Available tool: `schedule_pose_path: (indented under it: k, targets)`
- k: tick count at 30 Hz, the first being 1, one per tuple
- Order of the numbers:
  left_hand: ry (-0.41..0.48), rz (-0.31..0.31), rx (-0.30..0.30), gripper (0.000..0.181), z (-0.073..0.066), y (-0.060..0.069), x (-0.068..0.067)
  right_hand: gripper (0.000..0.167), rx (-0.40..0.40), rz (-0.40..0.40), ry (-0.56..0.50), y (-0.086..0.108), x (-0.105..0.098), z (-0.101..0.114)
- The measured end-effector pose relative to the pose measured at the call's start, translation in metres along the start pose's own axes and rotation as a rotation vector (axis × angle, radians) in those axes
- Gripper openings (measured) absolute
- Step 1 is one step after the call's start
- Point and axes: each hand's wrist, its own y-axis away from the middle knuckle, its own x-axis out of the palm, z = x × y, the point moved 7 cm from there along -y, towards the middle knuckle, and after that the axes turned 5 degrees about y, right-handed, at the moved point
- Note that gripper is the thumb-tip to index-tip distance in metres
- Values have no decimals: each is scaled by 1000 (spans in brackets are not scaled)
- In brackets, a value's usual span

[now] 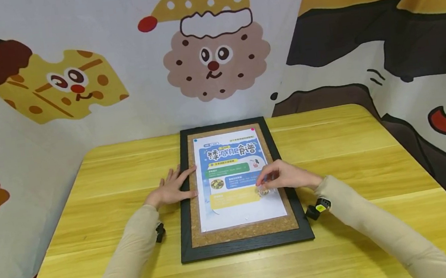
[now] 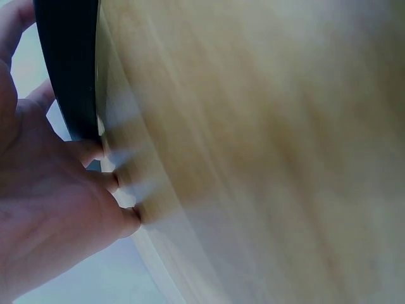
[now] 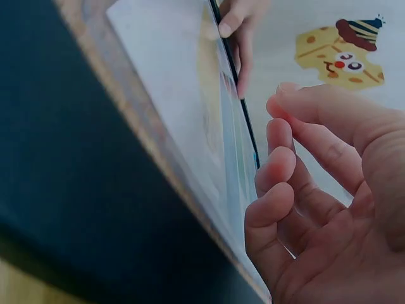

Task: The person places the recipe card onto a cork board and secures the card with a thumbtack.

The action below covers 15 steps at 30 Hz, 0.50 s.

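A cork board [image 1: 244, 234] in a black frame [image 1: 247, 246] lies flat on the wooden table, bearing a printed Chinese sheet [image 1: 233, 215]. A blue pushpin [image 1: 195, 140] sits at the sheet's top left corner, a pink pushpin [image 1: 252, 129] at its top right. My left hand [image 1: 171, 190] rests across the frame's left side, thumb and index finger reaching to the sheet's edge; the other fingers lie along the outer edge. Above the sheet's lower right part, my right hand [image 1: 287, 175] pinches a tiny reddish thing between thumb and index finger, mostly hidden by the fingertips.
The yellow wooden table [image 1: 356, 151] extends to both sides of the board. Behind it hangs a white curtain [image 1: 138, 121] printed with cartoon figures. A small black camera [image 1: 313, 212] is on the right wrist.
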Motion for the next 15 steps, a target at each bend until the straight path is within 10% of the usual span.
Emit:
schedule_pose_path:
  k: [15]
  targets:
    - [-18,-4,13,84,-1,-2,0,15,41,-79,-95,19,-24,-21]
